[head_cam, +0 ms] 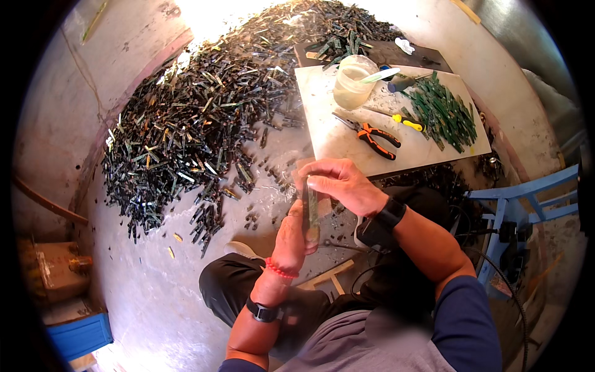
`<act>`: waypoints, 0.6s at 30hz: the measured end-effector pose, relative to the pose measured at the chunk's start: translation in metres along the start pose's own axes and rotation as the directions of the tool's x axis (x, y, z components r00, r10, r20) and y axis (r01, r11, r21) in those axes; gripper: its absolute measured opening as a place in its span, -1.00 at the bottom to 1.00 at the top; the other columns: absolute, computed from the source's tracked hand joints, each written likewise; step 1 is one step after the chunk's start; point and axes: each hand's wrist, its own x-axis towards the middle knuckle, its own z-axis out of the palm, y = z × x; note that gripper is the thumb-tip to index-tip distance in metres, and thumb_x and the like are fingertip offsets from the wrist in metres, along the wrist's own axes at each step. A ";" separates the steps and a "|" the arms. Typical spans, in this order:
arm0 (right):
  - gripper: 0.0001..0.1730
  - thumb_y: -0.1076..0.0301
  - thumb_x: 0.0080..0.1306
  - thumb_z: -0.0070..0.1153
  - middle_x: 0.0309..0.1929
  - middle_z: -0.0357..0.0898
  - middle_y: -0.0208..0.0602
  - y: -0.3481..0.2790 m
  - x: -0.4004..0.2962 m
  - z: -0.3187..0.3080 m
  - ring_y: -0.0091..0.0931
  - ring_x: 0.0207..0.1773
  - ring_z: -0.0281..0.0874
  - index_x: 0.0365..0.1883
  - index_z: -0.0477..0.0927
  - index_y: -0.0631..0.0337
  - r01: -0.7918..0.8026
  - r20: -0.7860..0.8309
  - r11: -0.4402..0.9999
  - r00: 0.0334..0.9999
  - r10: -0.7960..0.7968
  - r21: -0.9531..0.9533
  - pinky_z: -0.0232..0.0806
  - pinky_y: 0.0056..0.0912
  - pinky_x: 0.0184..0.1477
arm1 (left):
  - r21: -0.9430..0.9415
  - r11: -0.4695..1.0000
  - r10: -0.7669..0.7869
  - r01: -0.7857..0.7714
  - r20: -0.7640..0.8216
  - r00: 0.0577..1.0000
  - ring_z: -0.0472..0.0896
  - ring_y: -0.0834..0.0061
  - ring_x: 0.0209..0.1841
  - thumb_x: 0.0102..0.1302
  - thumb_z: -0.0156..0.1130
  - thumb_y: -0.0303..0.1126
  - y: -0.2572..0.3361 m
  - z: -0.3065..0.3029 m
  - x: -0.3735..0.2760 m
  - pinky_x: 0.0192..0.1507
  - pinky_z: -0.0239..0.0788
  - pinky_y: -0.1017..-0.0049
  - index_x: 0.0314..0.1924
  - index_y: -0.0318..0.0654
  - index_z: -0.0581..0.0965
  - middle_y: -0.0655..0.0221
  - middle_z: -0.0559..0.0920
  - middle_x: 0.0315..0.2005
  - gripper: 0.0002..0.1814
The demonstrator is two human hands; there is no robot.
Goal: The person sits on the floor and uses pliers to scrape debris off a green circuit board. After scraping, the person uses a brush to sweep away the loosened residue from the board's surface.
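Note:
Upright in front of me, a narrow, flat greenish strip (pixel 311 209) is gripped between both hands. My left hand (pixel 289 235) holds its lower part, with the thumb along the near side. At the upper end, the bent fingers and thumb of my right hand (pixel 346 186) pinch the strip; motion blur hides the exact contact. Just beyond is a pale board (pixel 330 139) bearing combination pliers (pixel 372 139) with orange and black handles. A screwdriver (pixel 409 122) with a yellow and black handle lies behind them. Many green strips (pixel 444 114) are heaped on the board's right side.
A translucent plastic tub (pixel 348 95) with a pale-handled tool (pixel 380 75) stands on the board. A large pile of dark strips (pixel 186 125) covers the floor ahead and left. Crumpled white paper (pixel 404 45) lies behind. To the right are a blue chair frame (pixel 525 190) and a cable (pixel 506 281).

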 end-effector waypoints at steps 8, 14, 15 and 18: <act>-0.53 0.58 0.29 -0.09 0.01 0.46 -0.33 0.010 0.003 -0.010 -0.62 -0.02 0.42 0.21 0.31 0.29 -0.016 0.100 0.934 0.995 -0.022 0.357 0.31 -0.57 0.03 | -0.071 0.997 -0.040 0.036 -0.055 0.998 0.09 0.68 -0.78 0.41 -0.25 0.13 0.003 0.003 0.003 -0.75 -0.16 0.66 -0.49 -0.11 0.33 0.52 0.23 -0.77 -0.49; -0.55 0.57 0.22 0.05 -0.07 0.53 -0.34 0.008 -0.001 -0.007 -0.62 -0.14 0.50 0.12 0.39 0.30 0.360 0.131 0.756 0.929 -0.347 -0.546 0.38 -0.55 -0.09 | -0.109 0.992 -0.066 0.066 0.006 0.998 0.07 0.68 -0.78 0.41 -0.28 0.16 0.005 -0.001 0.002 -0.74 -0.17 0.66 -0.57 -0.11 0.29 0.54 0.21 -0.78 -0.44; -0.56 0.54 0.23 0.09 -0.10 0.55 -0.34 0.009 0.000 -0.007 -0.64 -0.17 0.50 0.10 0.41 0.31 0.385 0.143 0.684 0.913 -0.383 -0.620 0.39 -0.55 -0.12 | -0.132 0.989 -0.073 0.072 -0.007 0.997 0.06 0.68 -0.78 0.41 -0.29 0.15 0.005 -0.001 0.001 -0.74 -0.17 0.66 -0.59 -0.11 0.29 0.54 0.21 -0.78 -0.43; -0.65 0.42 0.28 0.10 -0.19 0.58 -0.30 0.004 -0.001 -0.003 -0.67 -0.23 0.50 0.02 0.47 0.34 0.403 0.122 0.633 0.890 -0.439 -0.661 0.41 -0.54 -0.17 | -0.079 0.993 -0.089 0.088 0.002 0.996 0.04 0.68 -0.78 0.42 -0.33 0.15 0.002 -0.001 0.003 -0.73 -0.18 0.63 -0.63 -0.08 0.25 0.58 0.16 -0.79 -0.42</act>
